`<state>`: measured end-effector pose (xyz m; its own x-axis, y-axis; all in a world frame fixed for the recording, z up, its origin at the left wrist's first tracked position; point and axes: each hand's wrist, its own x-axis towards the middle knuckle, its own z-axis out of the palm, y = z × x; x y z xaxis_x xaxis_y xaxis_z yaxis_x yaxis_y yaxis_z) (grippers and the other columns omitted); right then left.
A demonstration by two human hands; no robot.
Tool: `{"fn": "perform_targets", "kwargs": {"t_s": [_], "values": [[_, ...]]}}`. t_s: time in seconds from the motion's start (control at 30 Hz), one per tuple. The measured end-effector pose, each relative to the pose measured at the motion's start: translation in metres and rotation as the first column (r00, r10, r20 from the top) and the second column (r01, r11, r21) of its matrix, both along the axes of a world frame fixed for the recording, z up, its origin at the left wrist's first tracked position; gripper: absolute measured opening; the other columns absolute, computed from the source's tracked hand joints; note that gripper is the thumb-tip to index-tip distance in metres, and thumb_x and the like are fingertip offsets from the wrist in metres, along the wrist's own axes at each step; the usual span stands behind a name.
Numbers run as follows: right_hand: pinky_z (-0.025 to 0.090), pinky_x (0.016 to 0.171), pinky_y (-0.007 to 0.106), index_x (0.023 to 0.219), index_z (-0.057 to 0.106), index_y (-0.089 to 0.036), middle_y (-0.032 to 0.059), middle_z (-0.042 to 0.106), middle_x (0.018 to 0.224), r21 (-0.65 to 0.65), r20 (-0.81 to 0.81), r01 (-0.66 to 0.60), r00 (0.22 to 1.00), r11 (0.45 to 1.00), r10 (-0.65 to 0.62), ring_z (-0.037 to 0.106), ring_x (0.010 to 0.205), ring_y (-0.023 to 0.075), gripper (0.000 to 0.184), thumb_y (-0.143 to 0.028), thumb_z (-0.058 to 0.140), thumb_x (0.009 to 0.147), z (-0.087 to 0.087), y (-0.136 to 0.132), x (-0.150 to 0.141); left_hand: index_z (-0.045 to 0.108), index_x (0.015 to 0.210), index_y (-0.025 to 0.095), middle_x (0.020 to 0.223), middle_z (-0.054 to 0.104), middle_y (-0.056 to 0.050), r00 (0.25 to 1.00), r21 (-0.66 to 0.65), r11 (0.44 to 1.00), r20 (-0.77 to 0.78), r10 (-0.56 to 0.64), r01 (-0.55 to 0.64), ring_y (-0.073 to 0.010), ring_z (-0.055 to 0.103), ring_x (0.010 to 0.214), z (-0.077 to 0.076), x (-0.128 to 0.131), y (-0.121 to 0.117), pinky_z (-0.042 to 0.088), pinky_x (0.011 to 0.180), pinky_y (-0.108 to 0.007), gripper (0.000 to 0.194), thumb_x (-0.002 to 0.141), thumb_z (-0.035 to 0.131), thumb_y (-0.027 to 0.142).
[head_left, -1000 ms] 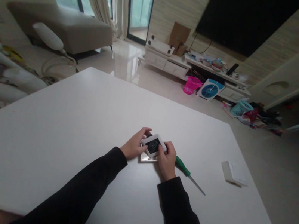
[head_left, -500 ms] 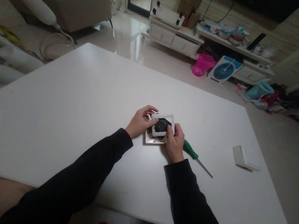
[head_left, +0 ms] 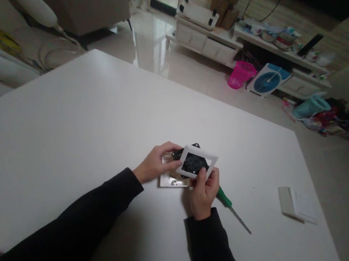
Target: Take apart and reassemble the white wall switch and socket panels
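My left hand [head_left: 157,164] is closed at the left side of a black socket insert [head_left: 193,164], its thumb against the edge of a square white frame [head_left: 200,151]. The insert lies behind the frame and shows through its opening. One black corner sticks out above the frame's top edge. My right hand [head_left: 204,195] pinches the frame's lower right corner, with the thumb over the opening on the black insert. Under both hands a white square plate or box [head_left: 171,183] rests on the table, partly covered. Beside my right hand lies a green-handled screwdriver [head_left: 225,198], its tip toward the lower right.
A white switch-like block [head_left: 304,206] lies near the right edge of the white table [head_left: 115,108]. Beyond the table are a pink basket [head_left: 241,74], a blue and white fan [head_left: 267,80] and a low cabinet [head_left: 204,42]. White padded shapes [head_left: 32,4] stand at the left.
The frame and black insert have turned and tilted in my hands, and a black corner now shows above the frame. More of the white piece beneath is visible. The whole view has shifted slightly.
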<state>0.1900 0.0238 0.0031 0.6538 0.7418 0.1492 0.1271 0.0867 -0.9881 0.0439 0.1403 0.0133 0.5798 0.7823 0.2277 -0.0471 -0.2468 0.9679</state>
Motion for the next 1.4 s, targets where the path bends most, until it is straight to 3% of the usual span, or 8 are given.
{"fn": "perform_targets", "kwargs": {"t_s": [0.17, 0.33, 0.57, 0.8, 0.93, 1.07, 1.27, 1.4], "values": [[0.040, 0.053, 0.026, 0.085, 0.051, -0.024, -0.0051, 0.053, 0.069, -0.030, 0.122, -0.032, 0.992, 0.999, 0.035, 0.050, 0.059, 0.0132, 0.027, -0.043, 0.060, 0.100, -0.004, -0.003, 0.002, 0.072, 0.100, 0.016, 0.091, 0.070, -0.003, 0.999, -0.034, 0.999, -0.037, -0.028, 0.027, -0.0184, 0.063, 0.082, 0.010, 0.002, -0.007, 0.049, 0.075, -0.029, 0.039, 0.076, 0.086, 0.044], [0.042, 0.054, 0.027, 0.091, 0.058, -0.023, -0.0029, 0.059, 0.075, 0.019, 0.111, -0.096, 0.989, 0.995, 0.093, 0.053, 0.060, 0.0137, 0.028, -0.049, 0.065, 0.096, 0.005, 0.002, 0.004, 0.071, 0.107, 0.016, 0.090, 0.073, -0.004, 0.993, -0.183, 0.981, 0.103, -0.051, 0.069, -0.0177, 0.066, 0.077, 0.006, 0.008, -0.008, 0.053, 0.069, -0.027, 0.045, 0.079, 0.085, 0.047], [0.049, 0.064, 0.032, 0.116, 0.063, -0.023, 0.0017, 0.067, 0.081, 0.056, 0.044, -0.173, 0.984, 0.983, 0.171, 0.062, 0.069, 0.0177, 0.035, -0.052, 0.060, 0.097, 0.010, 0.004, 0.008, 0.068, 0.117, 0.015, 0.105, 0.077, -0.011, 0.954, -0.319, 0.947, 0.272, 0.125, -0.033, -0.0226, 0.074, 0.085, -0.010, 0.006, 0.013, 0.061, 0.074, -0.033, 0.064, 0.077, 0.083, 0.062], [0.049, 0.068, 0.031, 0.101, 0.066, -0.023, 0.0037, 0.068, 0.094, -0.013, 0.104, -0.187, 0.977, 0.982, 0.188, 0.061, 0.078, 0.0187, 0.020, -0.041, 0.063, 0.095, 0.007, 0.005, 0.012, 0.065, 0.113, 0.018, 0.094, 0.072, -0.006, 0.906, -0.189, 0.906, 0.126, 0.405, -0.378, -0.0175, 0.068, 0.077, -0.017, -0.018, 0.047, 0.053, 0.062, -0.026, 0.045, 0.092, 0.066, 0.059], [0.047, 0.066, 0.031, 0.096, 0.066, -0.022, 0.0028, 0.067, 0.092, -0.025, 0.141, -0.201, 0.969, 0.979, 0.202, 0.060, 0.076, 0.0183, 0.016, -0.038, 0.062, 0.095, 0.009, 0.004, 0.011, 0.065, 0.100, 0.018, 0.077, 0.063, 0.000, 0.876, 0.054, 0.886, -0.128, 0.464, -0.461, -0.0157, 0.057, 0.068, -0.013, -0.030, 0.045, 0.042, 0.060, -0.026, 0.026, 0.097, 0.058, 0.043], [0.046, 0.068, 0.032, 0.093, 0.065, -0.022, 0.0018, 0.065, 0.090, -0.024, 0.173, -0.205, 0.963, 0.979, 0.206, 0.059, 0.075, 0.0181, 0.014, -0.035, 0.062, 0.095, 0.012, 0.004, 0.010, 0.059, 0.081, 0.019, 0.064, 0.051, 0.003, 0.780, 0.286, 0.825, -0.283, 0.559, -0.488, -0.0155, 0.046, 0.060, -0.007, -0.032, 0.039, 0.031, 0.060, -0.030, 0.022, 0.098, 0.054, 0.033], [0.047, 0.074, 0.033, 0.091, 0.065, -0.022, 0.0021, 0.063, 0.093, -0.023, 0.229, -0.214, 0.950, 0.976, 0.214, 0.060, 0.084, 0.0197, 0.009, -0.031, 0.064, 0.093, 0.010, 0.005, 0.010, 0.046, 0.070, 0.022, 0.062, 0.048, 0.002, 0.715, 0.372, 0.807, -0.385, 0.584, -0.459, -0.0173, 0.044, 0.059, -0.007, -0.032, 0.042, 0.026, 0.061, -0.032, 0.029, 0.097, 0.054, 0.031], [0.047, 0.072, 0.033, 0.091, 0.065, -0.023, 0.0022, 0.063, 0.093, -0.040, 0.232, -0.217, 0.947, 0.975, 0.220, 0.059, 0.084, 0.0200, 0.007, -0.030, 0.065, 0.091, 0.007, 0.005, 0.011, 0.046, 0.071, 0.024, 0.067, 0.050, -0.002, 0.655, 0.460, 0.793, -0.462, 0.598, -0.400, -0.0235, 0.050, 0.069, -0.014, -0.033, 0.048, 0.034, 0.067, -0.035, 0.027, 0.097, 0.051, 0.031]]}}
